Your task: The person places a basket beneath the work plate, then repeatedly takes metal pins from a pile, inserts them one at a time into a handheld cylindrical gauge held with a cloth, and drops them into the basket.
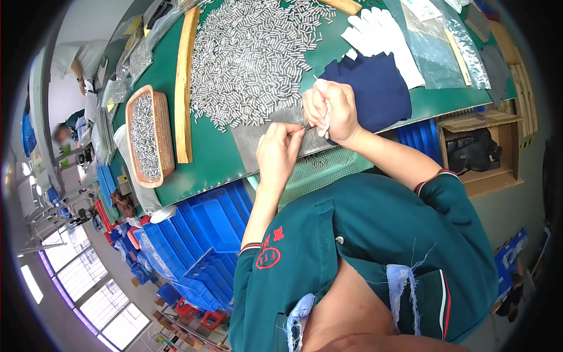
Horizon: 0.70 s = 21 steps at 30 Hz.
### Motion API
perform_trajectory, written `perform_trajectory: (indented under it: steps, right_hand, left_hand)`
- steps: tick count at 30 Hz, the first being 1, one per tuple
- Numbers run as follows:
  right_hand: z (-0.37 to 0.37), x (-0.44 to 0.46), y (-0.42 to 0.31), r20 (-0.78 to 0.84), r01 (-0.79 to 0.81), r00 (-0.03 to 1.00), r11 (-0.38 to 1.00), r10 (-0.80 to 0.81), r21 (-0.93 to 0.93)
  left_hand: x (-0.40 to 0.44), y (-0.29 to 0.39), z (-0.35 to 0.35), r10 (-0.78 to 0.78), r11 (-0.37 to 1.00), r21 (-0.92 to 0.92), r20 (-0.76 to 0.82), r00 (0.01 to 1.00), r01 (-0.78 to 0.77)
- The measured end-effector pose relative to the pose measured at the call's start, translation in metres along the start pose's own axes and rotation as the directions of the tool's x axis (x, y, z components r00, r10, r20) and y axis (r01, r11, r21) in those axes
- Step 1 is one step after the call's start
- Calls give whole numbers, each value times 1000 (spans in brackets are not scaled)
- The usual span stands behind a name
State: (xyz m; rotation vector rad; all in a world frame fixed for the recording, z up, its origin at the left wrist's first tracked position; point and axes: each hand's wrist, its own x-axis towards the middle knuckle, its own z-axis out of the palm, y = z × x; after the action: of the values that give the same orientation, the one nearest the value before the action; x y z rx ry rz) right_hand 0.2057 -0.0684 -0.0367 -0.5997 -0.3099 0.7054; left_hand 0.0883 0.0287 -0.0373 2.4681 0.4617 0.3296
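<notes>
My left hand (278,151) is closed in a pinch over a grey metal plate (249,144) at the table's front edge. A thin, small metal piece (305,128) shows at its fingertips. Close beside it, my right hand (335,111) is wrapped around a thin tool with white wrapping (327,120); most of the tool is hidden by the fingers. Beyond both hands spreads a big heap of short metal pins (252,58). A folded navy cloth (381,91) lies beside and partly behind my right hand.
A wooden strip (185,88) borders the pins on the left, with a pin-filled basket (158,135) beyond it. White gloves (381,38) and plastic bags lie at the back right. Under the edge are a green basket (293,176), blue bins (217,220) and a cardboard box (489,182).
</notes>
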Motion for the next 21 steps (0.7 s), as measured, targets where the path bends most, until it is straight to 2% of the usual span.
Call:
perform_trajectory:
  steps: [2, 7, 9, 13, 14, 16, 17, 19, 20, 21]
  right_hand:
    - [1, 0, 0, -7, 20, 1000, 999, -20, -32]
    - [1, -1, 2, 18, 62, 998, 995, -60, -81]
    - [6, -1, 1, -29, 106, 994, 988, -109, -109]
    - [3, -2, 4, -24, 98, 995, 989, -101, -111]
    - [-1, -3, 8, 105, 235, 971, 937, -214, -257]
    - [0, -4, 12, 347, 490, 867, 734, -357, -470]
    - [-2, -4, 13, 352, 493, 865, 734, -358, -467]
    - [-5, -1, 11, 309, 425, 899, 792, -311, -438]
    - [-3, -1, 8, 87, 175, 984, 946, -157, -273]
    - [0, 1, 2, 20, 50, 999, 996, -48, -78]
  left_hand:
    - [-1, 0, -1, -45, 999, -21, 35, 998, 45]
    - [0, -1, -2, -42, 999, -28, 54, 998, 44]
    - [0, -1, -1, -46, 998, -42, 52, 998, 48]
    - [0, -2, 0, -23, 999, -47, 35, 999, 24]
    - [0, -1, -1, -28, 998, -50, 35, 999, 30]
    - [1, 1, -4, 10, 999, 39, 51, 999, -12]
    - [0, 0, -4, 11, 999, 40, 46, 999, -13]
    - [1, -1, -3, 14, 1000, 12, 39, 999, -15]
    - [1, 1, -4, 4, 1000, 3, 65, 998, -4]
    - [1, 3, -5, 5, 1000, 5, 61, 998, -5]
